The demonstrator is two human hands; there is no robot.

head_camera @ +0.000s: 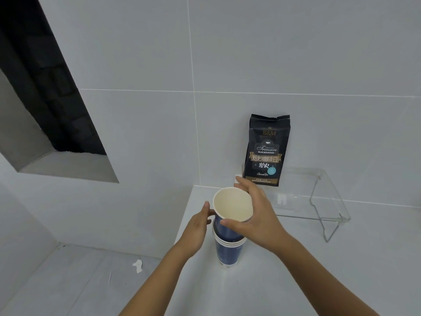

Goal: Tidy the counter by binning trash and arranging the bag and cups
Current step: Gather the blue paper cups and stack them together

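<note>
A stack of blue paper cups [227, 254] stands upright near the left edge of the white counter [319, 270]. The top cup [232, 205], cream inside, is tilted and only partly seated in the stack. My right hand [255, 213] wraps around that top cup from the right. My left hand [200, 226] touches its left side with the fingertips. A black coffee bean bag [266, 151] stands upright on a clear acrylic shelf [323, 197] against the tiled wall, behind the cups.
The counter's left edge drops to a grey floor, where a crumpled white scrap [137, 265] and a thin stick [110, 277] lie. A dark recess [45, 87] opens in the wall at the left.
</note>
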